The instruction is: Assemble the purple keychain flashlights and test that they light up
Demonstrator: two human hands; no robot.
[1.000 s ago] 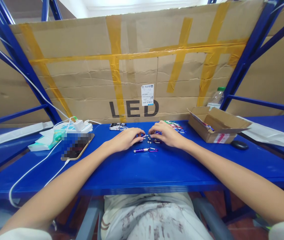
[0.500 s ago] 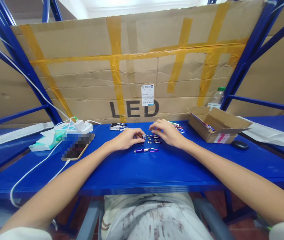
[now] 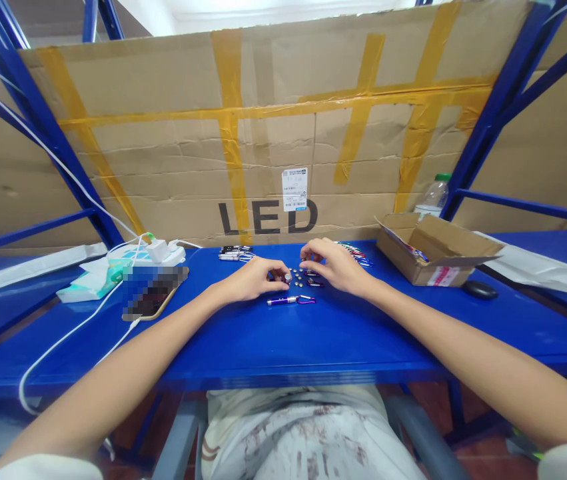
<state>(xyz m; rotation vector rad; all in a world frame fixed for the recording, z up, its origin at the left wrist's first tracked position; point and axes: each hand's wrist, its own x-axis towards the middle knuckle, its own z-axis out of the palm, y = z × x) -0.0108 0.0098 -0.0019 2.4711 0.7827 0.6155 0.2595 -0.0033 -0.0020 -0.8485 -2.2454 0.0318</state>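
Both my hands rest on the blue table (image 3: 283,340) near its far edge. My left hand (image 3: 253,277) is curled, its fingertips pinched on a small silvery part at a cluster of button cells (image 3: 299,275). My right hand (image 3: 333,265) is curled too, fingertips pinched over the same cluster; what they hold is too small to name. Just in front of the hands lies a purple keychain flashlight (image 3: 289,301) with a carabiner. More small flashlights lie in a dark pile (image 3: 233,253) behind the left hand and a coloured pile (image 3: 356,253) behind the right.
An open cardboard box (image 3: 433,250) stands at the right, a bottle (image 3: 433,195) behind it and a black mouse (image 3: 478,290) beside it. A phone (image 3: 153,297), power strip (image 3: 148,255) with white cable and tissue pack (image 3: 90,283) lie at the left. A taped cardboard wall closes the back.
My right hand's fingers have drawn back and lifted off the cells, which now show between the hands. My left hand has shifted slightly and pinches a small part.
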